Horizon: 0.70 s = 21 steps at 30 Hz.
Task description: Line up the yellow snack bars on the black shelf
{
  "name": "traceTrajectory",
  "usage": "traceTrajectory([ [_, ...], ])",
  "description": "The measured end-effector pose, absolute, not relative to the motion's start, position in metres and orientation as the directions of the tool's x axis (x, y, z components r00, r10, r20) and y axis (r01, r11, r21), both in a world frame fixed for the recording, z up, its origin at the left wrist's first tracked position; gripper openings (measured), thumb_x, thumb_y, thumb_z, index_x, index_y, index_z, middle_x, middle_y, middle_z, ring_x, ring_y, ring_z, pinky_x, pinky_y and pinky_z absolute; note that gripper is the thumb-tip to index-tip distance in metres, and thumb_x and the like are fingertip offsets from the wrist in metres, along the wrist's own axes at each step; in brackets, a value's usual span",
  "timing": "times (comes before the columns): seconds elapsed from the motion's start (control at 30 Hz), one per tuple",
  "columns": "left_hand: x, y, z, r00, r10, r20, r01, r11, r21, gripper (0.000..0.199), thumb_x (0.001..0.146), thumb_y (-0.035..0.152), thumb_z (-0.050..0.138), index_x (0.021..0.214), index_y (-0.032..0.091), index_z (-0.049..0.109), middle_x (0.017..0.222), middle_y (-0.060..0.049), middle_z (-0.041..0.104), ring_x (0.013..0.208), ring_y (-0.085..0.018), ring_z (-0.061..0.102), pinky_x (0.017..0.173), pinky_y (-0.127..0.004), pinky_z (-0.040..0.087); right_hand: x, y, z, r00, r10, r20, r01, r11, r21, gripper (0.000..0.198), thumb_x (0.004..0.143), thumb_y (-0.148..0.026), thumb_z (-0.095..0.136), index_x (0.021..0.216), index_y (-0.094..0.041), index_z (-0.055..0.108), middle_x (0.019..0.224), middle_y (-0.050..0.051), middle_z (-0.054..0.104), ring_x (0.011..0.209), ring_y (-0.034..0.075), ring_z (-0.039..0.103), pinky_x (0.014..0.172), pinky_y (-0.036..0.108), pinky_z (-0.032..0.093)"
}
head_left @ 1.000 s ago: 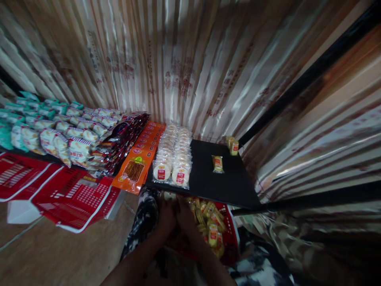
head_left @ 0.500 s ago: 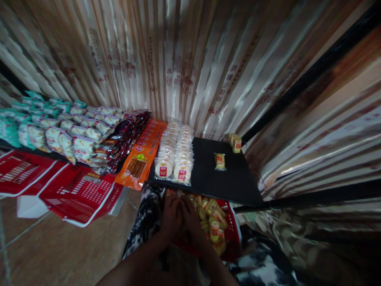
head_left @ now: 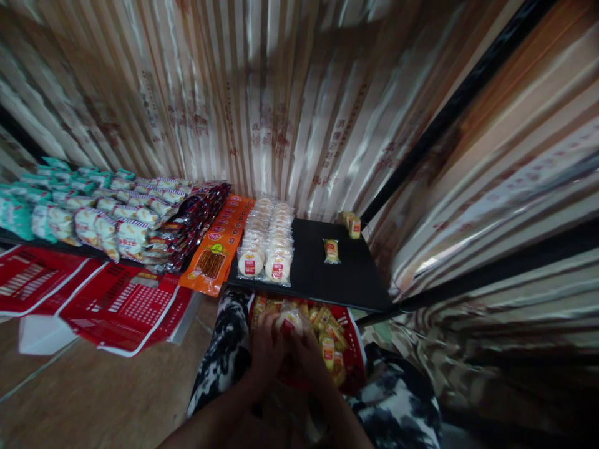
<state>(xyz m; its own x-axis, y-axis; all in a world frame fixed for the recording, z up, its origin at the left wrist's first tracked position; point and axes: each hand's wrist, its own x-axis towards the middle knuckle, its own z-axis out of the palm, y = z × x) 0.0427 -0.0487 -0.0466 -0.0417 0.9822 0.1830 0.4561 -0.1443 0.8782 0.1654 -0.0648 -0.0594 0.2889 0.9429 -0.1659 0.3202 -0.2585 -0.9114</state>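
Note:
Low in the view, my left hand point(head_left: 266, 340) and my right hand point(head_left: 302, 343) are close together, both closed around a white round rice cracker packet point(head_left: 289, 322) with a red label. They hold it over a red bag point(head_left: 358, 346) filled with yellow-wrapped snacks point(head_left: 328, 349), between my knees. Just beyond stands a black shelf point(head_left: 318, 280), on which two rows of similar white rice cracker packets point(head_left: 277, 268) stand on edge. A single yellow-wrapped snack point(head_left: 332, 251) lies on the shelf to their right.
More yellow snacks point(head_left: 354, 228) stand at the shelf's back right corner. Left of the crackers are an orange packet point(head_left: 213, 255), dark red packets point(head_left: 187, 221), white packets point(head_left: 131, 237) and green ones point(head_left: 14, 215). Black poles point(head_left: 468, 287) cross on the right. A striped curtain point(head_left: 262, 93) hangs behind.
The rice cracker packet now shows between my hands, where it was hidden before. My fingers have parted around it. The whole view has shifted slightly.

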Motion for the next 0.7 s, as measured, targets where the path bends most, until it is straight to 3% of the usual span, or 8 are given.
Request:
traceTrajectory([
  [0.13,0.037,-0.041,-0.038,-0.06,0.998,0.026,0.468,0.005,0.884,0.033,0.079,0.027,0.042,0.107,0.015,0.056,0.112,-0.011,0.059,0.108,-0.023,0.053,0.097,-0.042,0.04,0.168,-0.065,-0.039,0.211,0.946,-0.247,0.133,-0.279,-0.951,0.037,0.071,-0.051,0.052,0.089,-0.019,0.058,0.083,0.008,0.069,0.076,0.024,0.064,0.067,0.035,0.052],
  [0.27,0.036,-0.039,-0.033,0.072,0.976,-0.207,0.367,0.167,0.915,0.031,0.08,0.031,0.04,0.1,0.018,0.059,0.09,-0.007,0.068,0.083,-0.02,0.063,0.078,-0.035,0.049,0.165,-0.066,-0.03,0.154,0.949,-0.274,0.017,-0.28,-0.96,0.035,0.07,-0.049,0.054,0.09,-0.021,0.057,0.088,0.008,0.069,0.076,0.024,0.065,0.063,0.034,0.053],
  [0.43,0.035,-0.039,-0.031,-0.021,0.992,-0.124,0.252,0.125,0.96,0.03,0.079,0.034,0.042,0.097,0.016,0.058,0.087,-0.006,0.068,0.079,-0.018,0.063,0.073,-0.029,0.05,0.162,-0.062,-0.034,0.193,0.941,-0.278,-0.142,-0.253,-0.957,0.043,0.062,-0.051,0.062,0.09,-0.019,0.056,0.089,0.01,0.07,0.08,0.025,0.066,0.072,0.037,0.053],
  [0.57,0.03,-0.032,-0.028,-0.014,0.996,-0.093,0.156,0.094,0.983,0.032,0.081,0.035,0.041,0.1,0.015,0.056,0.088,-0.007,0.067,0.077,-0.017,0.063,0.069,-0.028,0.051,0.16,-0.05,-0.043,0.21,0.944,-0.255,-0.108,-0.237,-0.966,0.043,0.06,-0.05,0.065,0.088,-0.018,0.058,0.086,0.008,0.07,0.078,0.023,0.066,0.072,0.036,0.053],
  [0.7,0.022,-0.021,-0.029,-0.137,0.99,0.035,0.317,0.01,0.948,0.033,0.081,0.031,0.042,0.106,0.014,0.055,0.1,-0.01,0.064,0.089,-0.02,0.061,0.082,-0.034,0.049,0.152,-0.03,-0.044,0.234,0.956,-0.177,-0.017,-0.178,-0.984,0.035,0.064,-0.046,0.063,0.087,-0.02,0.061,0.081,0.006,0.07,0.072,0.021,0.065,0.069,0.034,0.053],
])
